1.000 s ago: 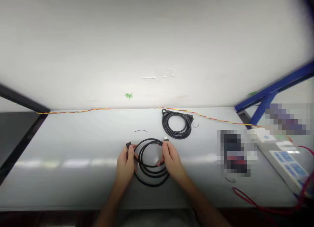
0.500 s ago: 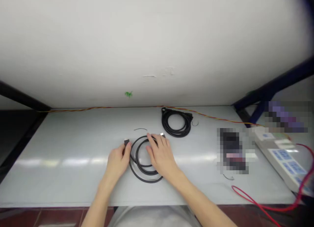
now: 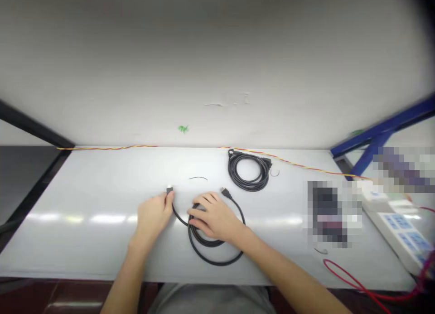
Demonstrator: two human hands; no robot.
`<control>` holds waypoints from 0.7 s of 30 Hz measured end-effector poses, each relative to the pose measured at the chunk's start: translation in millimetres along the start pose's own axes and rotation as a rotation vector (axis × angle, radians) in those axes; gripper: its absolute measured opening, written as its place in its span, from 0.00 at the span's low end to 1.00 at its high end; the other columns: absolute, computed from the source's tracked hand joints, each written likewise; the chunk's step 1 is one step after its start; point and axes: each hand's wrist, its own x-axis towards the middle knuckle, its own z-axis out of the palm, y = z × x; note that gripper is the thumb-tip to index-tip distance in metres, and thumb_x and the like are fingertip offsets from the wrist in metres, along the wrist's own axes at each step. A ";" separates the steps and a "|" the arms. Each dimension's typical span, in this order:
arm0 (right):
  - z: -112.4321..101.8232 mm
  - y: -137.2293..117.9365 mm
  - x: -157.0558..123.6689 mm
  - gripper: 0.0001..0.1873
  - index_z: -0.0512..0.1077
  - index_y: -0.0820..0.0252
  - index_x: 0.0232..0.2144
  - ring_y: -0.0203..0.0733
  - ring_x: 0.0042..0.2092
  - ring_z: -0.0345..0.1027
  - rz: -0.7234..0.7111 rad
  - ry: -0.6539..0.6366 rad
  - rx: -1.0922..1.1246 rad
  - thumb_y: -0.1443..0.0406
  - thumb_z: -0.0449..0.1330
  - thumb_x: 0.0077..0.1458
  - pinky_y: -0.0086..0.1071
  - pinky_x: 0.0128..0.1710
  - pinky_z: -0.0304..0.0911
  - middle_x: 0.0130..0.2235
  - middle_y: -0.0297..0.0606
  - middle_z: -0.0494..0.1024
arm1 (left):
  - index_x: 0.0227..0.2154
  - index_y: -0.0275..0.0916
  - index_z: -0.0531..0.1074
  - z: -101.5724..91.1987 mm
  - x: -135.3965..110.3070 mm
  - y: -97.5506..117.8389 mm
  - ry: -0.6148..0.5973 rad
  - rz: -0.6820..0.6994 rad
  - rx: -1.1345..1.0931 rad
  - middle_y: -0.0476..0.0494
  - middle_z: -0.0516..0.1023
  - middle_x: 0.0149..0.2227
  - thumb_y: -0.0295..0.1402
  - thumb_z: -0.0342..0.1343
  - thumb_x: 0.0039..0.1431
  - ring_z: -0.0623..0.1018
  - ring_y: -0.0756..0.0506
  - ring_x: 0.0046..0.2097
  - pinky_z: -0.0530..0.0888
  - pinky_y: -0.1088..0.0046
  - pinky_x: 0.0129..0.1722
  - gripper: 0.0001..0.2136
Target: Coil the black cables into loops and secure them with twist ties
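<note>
A black HDMI cable (image 3: 217,263) lies loosely coiled on the table before me. My left hand (image 3: 154,214) pinches one end of it, just below the plug (image 3: 170,190), whose metal tip points away from me. Over the upper left of the coil, my right hand (image 3: 215,216) curls its fingers around the gathered loops, hiding part of them. The cable's other plug (image 3: 225,192) rests free on the table, just beyond my right hand.
A second coiled black cable (image 3: 248,187) lies farther back. A thin dark tie (image 3: 198,177) is near the coil. At right are a blurred dark object (image 3: 328,210), a white power strip (image 3: 401,228) and a red cord (image 3: 343,273). Twisted red-yellow wire (image 3: 299,165) runs along the wall.
My right hand has shifted left across the coil and curled its fingers on the loops, uncovering the far plug. My left hand has moved slightly left with its plug. The view has shifted a little.
</note>
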 end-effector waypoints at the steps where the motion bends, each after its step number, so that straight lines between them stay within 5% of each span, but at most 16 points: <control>1: 1.0 0.2 -0.8 0.12 0.77 0.54 0.47 0.47 0.52 0.66 0.001 0.003 0.005 0.57 0.56 0.71 0.44 0.54 0.61 0.49 0.41 0.75 | 0.37 0.40 0.77 0.8 2.8 -1.5 0.024 0.017 0.000 0.37 0.82 0.33 0.45 0.38 0.75 0.82 0.36 0.38 0.70 0.65 0.37 0.24; 4: 5.0 -0.5 -2.9 0.12 0.79 0.53 0.46 0.48 0.52 0.67 0.042 0.045 0.044 0.57 0.57 0.70 0.44 0.55 0.63 0.49 0.42 0.75 | 0.38 0.40 0.77 8.8 -0.9 -1.9 0.152 0.118 -0.131 0.39 0.81 0.35 0.43 0.40 0.75 0.82 0.39 0.38 0.73 0.65 0.38 0.21; 8: 6.9 0.3 -2.4 0.16 0.77 0.54 0.53 0.50 0.55 0.68 0.175 0.144 0.205 0.56 0.61 0.67 0.45 0.56 0.67 0.56 0.47 0.72 | 0.51 0.41 0.75 27.1 -38.4 5.6 0.540 0.293 -0.436 0.36 0.79 0.49 0.40 0.50 0.72 0.80 0.39 0.51 0.78 0.60 0.50 0.14; 9: 6.3 1.9 -1.3 0.18 0.75 0.56 0.56 0.49 0.55 0.69 0.216 0.165 0.275 0.58 0.59 0.68 0.44 0.57 0.67 0.56 0.47 0.73 | 0.55 0.43 0.73 31.4 -50.2 7.5 0.543 0.415 -0.441 0.35 0.78 0.54 0.40 0.54 0.70 0.78 0.37 0.56 0.77 0.56 0.55 0.15; 12: 2.4 10.1 1.3 0.19 0.69 0.58 0.61 0.44 0.52 0.72 0.314 0.278 0.496 0.64 0.49 0.72 0.41 0.55 0.70 0.52 0.45 0.76 | 0.63 0.46 0.69 41.7 -77.0 8.5 0.258 0.793 -0.350 0.36 0.73 0.63 0.41 0.59 0.67 0.68 0.31 0.68 0.71 0.46 0.65 0.23; 16: -9.5 15.0 -9.4 0.17 0.72 0.57 0.53 0.46 0.49 0.74 0.388 0.505 0.546 0.64 0.46 0.72 0.42 0.50 0.72 0.47 0.45 0.78 | 0.68 0.44 0.64 50.5 -84.9 1.7 0.171 0.910 -0.261 0.33 0.72 0.65 0.51 0.62 0.64 0.61 0.27 0.72 0.67 0.38 0.67 0.33; 18: -18.8 8.8 -22.7 0.15 0.73 0.56 0.51 0.46 0.49 0.73 0.326 0.452 0.458 0.64 0.47 0.72 0.44 0.51 0.71 0.46 0.44 0.78 | 0.68 0.41 0.63 52.2 -83.3 0.0 0.174 0.873 -0.277 0.33 0.72 0.64 0.47 0.61 0.67 0.61 0.29 0.72 0.69 0.41 0.67 0.31; 21: -29.5 -8.3 -45.5 0.15 0.72 0.55 0.54 0.49 0.51 0.70 0.113 0.093 0.275 0.58 0.56 0.70 0.49 0.54 0.68 0.48 0.43 0.78 | 0.62 0.41 0.68 50.8 -80.9 1.6 0.186 0.799 -0.353 0.34 0.72 0.63 0.33 0.56 0.70 0.62 0.31 0.71 0.70 0.44 0.67 0.20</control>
